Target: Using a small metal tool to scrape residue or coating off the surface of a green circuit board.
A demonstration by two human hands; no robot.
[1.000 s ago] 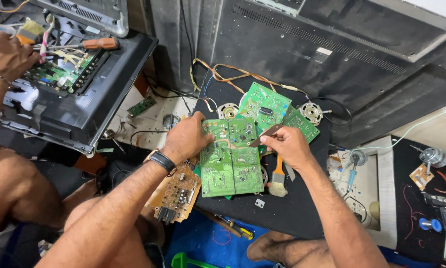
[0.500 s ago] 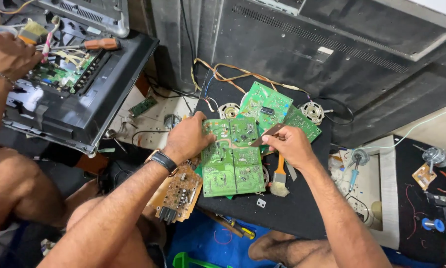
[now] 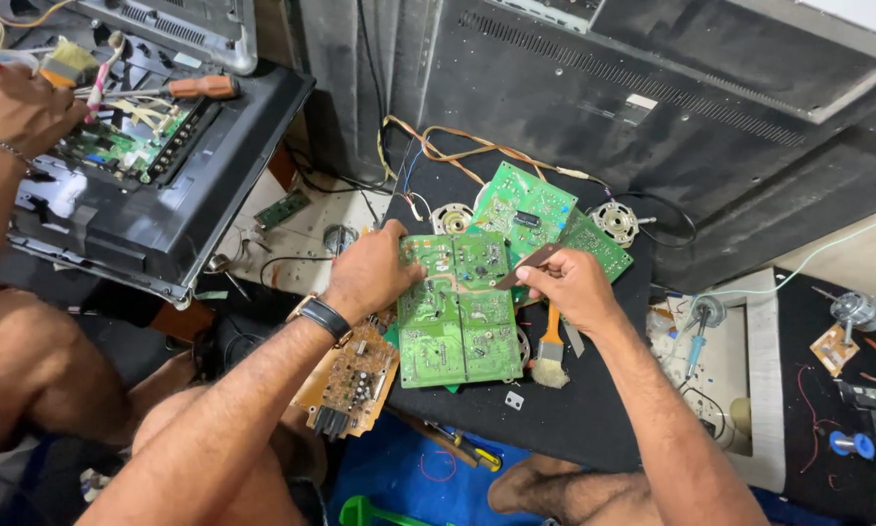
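A large green circuit board lies on a black panel in front of me. My left hand presses on the board's left edge; a dark watch is on that wrist. My right hand pinches a thin dark tool whose tip touches the board's upper right part. Beside and under this hand lies an orange-handled brush. Two more green boards lie behind, partly covered.
A brown circuit board rests by my left forearm. At the left, another person's hand works over an opened black device with a screwdriver on it. A large black back cover leans behind. Small motors and parts lie at the right.
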